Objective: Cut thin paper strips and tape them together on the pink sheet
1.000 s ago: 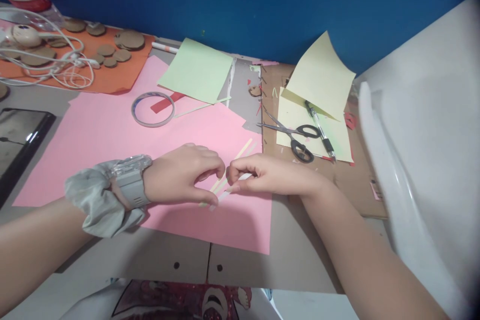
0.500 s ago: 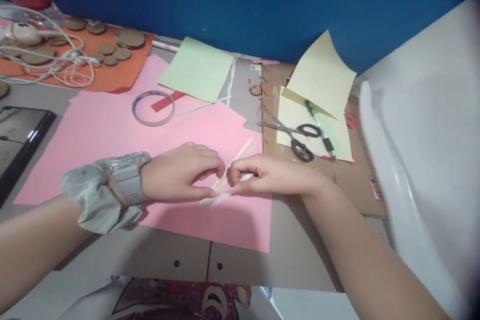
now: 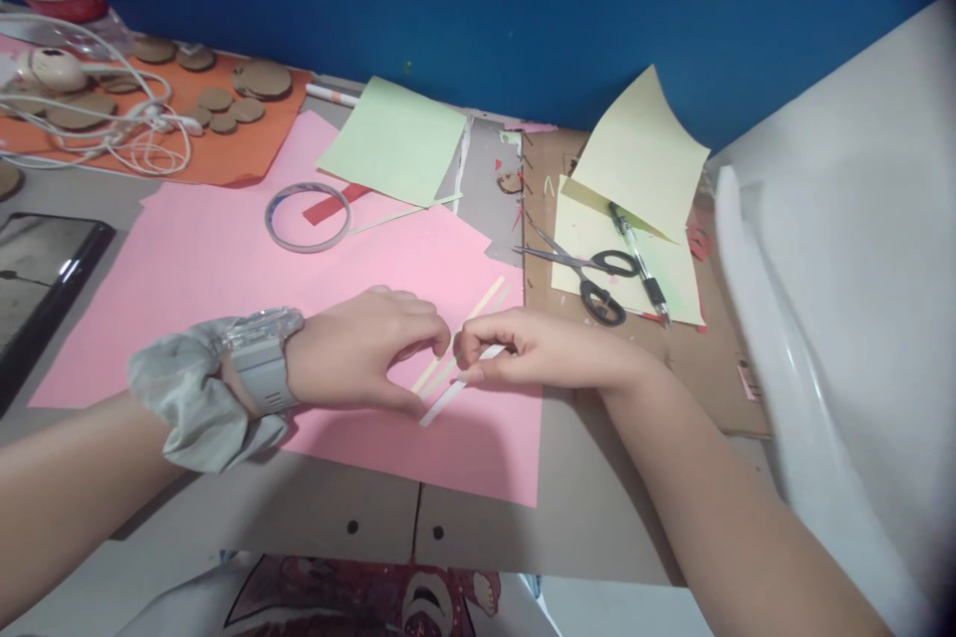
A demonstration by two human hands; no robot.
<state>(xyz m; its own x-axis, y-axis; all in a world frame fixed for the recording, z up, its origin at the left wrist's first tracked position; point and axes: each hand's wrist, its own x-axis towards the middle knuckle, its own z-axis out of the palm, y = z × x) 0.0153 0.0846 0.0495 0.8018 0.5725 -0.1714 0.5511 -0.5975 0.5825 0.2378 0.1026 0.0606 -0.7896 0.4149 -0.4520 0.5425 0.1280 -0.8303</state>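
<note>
Thin paper strips lie slanted on a pink sheet under my hands. One is a pale yellow strip, with a pale green strip close beside it. Nearest me is a white paper strip, pinched between the thumb and curled fingers of my right hand. My left hand faces it from the left, fingers curved and thumb apart from them. The left thumb tip rests by the lower ends of the strips; whether it presses one is hard to see.
Scissors and a pen lie right on cardboard and yellow paper. Behind are a tape roll, green paper and a red strip. Left are cardboard discs, a white cable and a tablet-like device.
My left thumb has drawn slightly back from the strip ends, and its gap to the fingers is wider. The white strip has shifted slightly toward me. The right hand stays nearly in place.
</note>
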